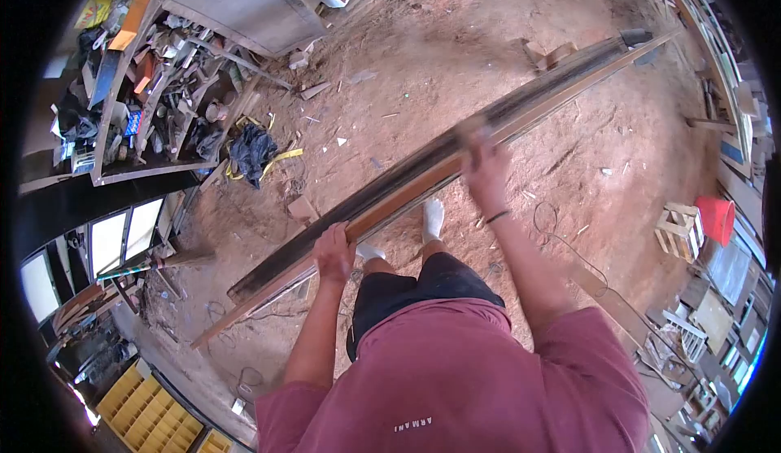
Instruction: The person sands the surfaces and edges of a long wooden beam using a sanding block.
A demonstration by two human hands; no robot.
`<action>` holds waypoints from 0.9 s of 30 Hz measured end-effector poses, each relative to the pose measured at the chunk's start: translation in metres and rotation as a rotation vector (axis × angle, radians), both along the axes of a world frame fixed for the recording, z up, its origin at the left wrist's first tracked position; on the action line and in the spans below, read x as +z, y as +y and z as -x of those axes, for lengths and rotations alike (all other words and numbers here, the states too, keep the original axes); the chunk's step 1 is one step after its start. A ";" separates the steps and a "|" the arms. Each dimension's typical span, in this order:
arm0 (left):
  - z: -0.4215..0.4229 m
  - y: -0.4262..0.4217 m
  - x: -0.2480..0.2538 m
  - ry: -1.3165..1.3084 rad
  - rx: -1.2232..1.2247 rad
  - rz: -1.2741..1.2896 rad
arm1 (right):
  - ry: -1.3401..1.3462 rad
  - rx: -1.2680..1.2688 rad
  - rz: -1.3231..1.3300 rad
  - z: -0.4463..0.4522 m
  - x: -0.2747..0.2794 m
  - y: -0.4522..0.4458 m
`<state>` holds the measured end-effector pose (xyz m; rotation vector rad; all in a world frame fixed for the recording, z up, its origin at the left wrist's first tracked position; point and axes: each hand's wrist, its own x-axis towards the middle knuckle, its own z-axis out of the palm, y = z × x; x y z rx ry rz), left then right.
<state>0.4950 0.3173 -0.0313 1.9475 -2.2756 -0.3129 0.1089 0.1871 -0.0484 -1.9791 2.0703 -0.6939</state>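
Observation:
A long, reddish-brown wooden board [407, 195] runs diagonally in front of me, alongside a dark, weathered beam [366, 195]. My left hand [333, 253] grips the board's near edge, left of the middle, with its fingers over the top. Further along to the right, my right hand [486, 172] is at the board, smeared by motion. Its fingers seem closed around a small tan block [472, 130], which is too blurred to make out fully and appears to rest on the wood.
Shelves [102, 140] crammed with scraps and tools stand at the left, near a black plastic bag [252, 153]. A red bucket [716, 220] and a slatted wooden crate [679, 231] are at the right. Wood chips and a thin cord [582, 259] lie on the dirt floor.

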 end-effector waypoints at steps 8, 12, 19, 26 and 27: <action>0.003 -0.001 0.004 -0.024 -0.012 0.004 | -0.137 0.419 -0.008 -0.072 0.018 0.046; 0.005 0.001 0.005 0.007 0.033 -0.029 | 0.123 -0.073 0.152 0.038 0.020 -0.018; 0.004 0.000 -0.001 0.003 0.003 0.040 | -0.187 0.410 -0.006 -0.157 0.030 0.097; 0.006 -0.001 0.005 0.043 -0.015 0.088 | 0.172 -0.088 0.174 0.026 0.019 -0.010; 0.007 -0.003 0.006 0.050 -0.018 0.088 | 0.180 -0.090 0.175 0.010 0.017 -0.001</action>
